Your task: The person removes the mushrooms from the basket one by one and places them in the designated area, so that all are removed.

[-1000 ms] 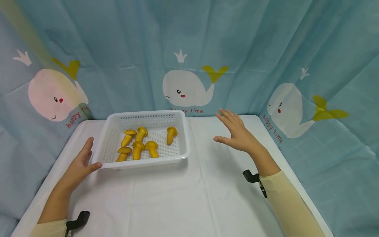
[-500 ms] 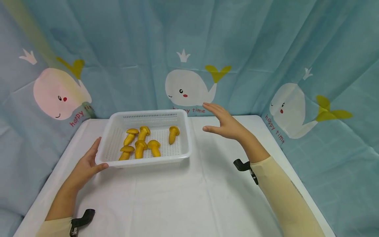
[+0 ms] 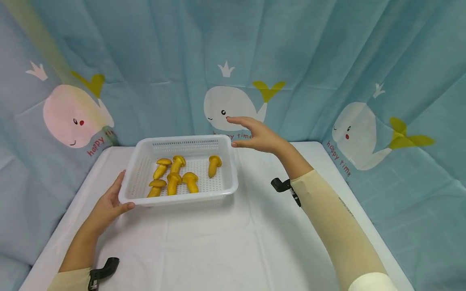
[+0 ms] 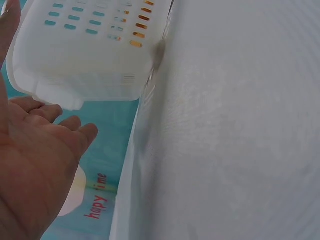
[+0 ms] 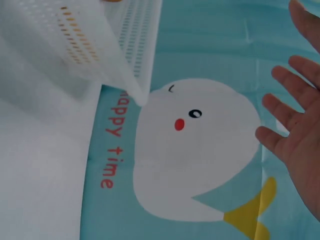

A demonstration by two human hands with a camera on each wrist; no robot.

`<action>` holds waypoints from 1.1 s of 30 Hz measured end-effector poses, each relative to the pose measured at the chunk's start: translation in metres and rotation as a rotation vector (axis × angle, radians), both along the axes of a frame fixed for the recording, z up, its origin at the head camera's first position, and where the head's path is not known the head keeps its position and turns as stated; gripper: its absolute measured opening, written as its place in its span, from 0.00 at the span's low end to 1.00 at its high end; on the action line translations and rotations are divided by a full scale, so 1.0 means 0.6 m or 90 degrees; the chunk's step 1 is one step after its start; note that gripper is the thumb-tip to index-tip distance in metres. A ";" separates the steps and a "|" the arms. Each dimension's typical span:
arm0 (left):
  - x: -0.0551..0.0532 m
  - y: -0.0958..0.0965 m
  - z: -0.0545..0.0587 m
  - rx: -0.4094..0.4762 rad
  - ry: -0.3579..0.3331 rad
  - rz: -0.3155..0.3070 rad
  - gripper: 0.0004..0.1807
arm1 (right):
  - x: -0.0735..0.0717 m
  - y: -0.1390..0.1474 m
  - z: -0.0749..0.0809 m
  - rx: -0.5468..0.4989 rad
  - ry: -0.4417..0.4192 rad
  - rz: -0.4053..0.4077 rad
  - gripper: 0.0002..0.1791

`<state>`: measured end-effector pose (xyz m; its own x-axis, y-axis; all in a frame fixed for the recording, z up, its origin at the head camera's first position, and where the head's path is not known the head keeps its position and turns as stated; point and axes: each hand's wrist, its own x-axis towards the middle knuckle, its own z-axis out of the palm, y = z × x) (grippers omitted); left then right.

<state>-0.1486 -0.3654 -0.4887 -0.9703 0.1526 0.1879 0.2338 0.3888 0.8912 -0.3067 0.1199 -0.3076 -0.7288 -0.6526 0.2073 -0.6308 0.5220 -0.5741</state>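
A white perforated plastic basket (image 3: 204,197) sits on the table with several yellow-brown mushrooms (image 3: 174,184) inside. Most of them cluster at its left, while a single mushroom (image 3: 214,165) lies apart to the right. My left hand (image 3: 106,208) is at the basket's front left corner, thumb at the front rim and fingers extended along the left side. In the left wrist view its fingertips are right at the basket's edge (image 4: 90,75). My right hand (image 3: 263,138) hovers beside the back right corner, fingers extended and thumb apart, holding nothing. The right wrist view shows its fingers spread (image 5: 287,107).
A white cloth covers the table (image 3: 211,246). Blue curtains (image 3: 309,60) printed with whales enclose the back and both sides. Black camera mounts (image 3: 104,268) sit at both wrists, over pale sleeves (image 3: 327,218).
My right hand has moved left toward the basket's back right corner. My left hand has come closer in against the front left corner. The mushrooms keep their places in the basket.
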 end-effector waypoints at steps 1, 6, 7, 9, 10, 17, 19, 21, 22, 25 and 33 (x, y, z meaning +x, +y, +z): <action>-0.001 -0.001 -0.002 0.008 0.003 -0.003 0.56 | -0.003 -0.006 0.002 -0.001 -0.003 0.005 0.43; -0.001 -0.002 -0.004 0.025 -0.003 0.005 0.56 | -0.019 -0.040 0.007 0.006 -0.032 0.018 0.40; -0.001 -0.002 -0.005 0.023 -0.005 0.009 0.56 | -0.022 -0.047 0.008 0.008 -0.040 0.020 0.39; 0.000 -0.001 -0.005 0.021 -0.010 0.017 0.56 | -0.028 -0.062 0.009 0.015 -0.045 0.021 0.38; 0.000 0.000 -0.005 0.022 -0.012 0.019 0.56 | -0.031 -0.069 0.009 0.017 -0.045 0.022 0.37; 0.000 0.001 -0.006 0.027 -0.018 0.025 0.56 | -0.057 -0.125 -0.009 0.009 -0.053 0.061 0.31; 0.001 0.001 -0.006 0.028 -0.019 0.028 0.56 | -0.064 -0.141 -0.020 0.009 -0.067 0.072 0.30; 0.001 0.001 -0.007 0.035 -0.021 0.027 0.56 | -0.069 -0.155 -0.031 0.008 -0.080 0.081 0.29; 0.000 0.002 -0.007 0.038 -0.020 0.027 0.56 | -0.071 -0.162 -0.036 0.008 -0.086 0.084 0.29; 0.000 0.002 -0.008 0.050 -0.020 0.023 0.56 | -0.075 -0.179 -0.051 0.011 -0.100 0.095 0.28; 0.002 0.002 -0.007 0.054 -0.014 0.023 0.56 | -0.088 -0.216 -0.095 0.016 -0.169 0.091 0.25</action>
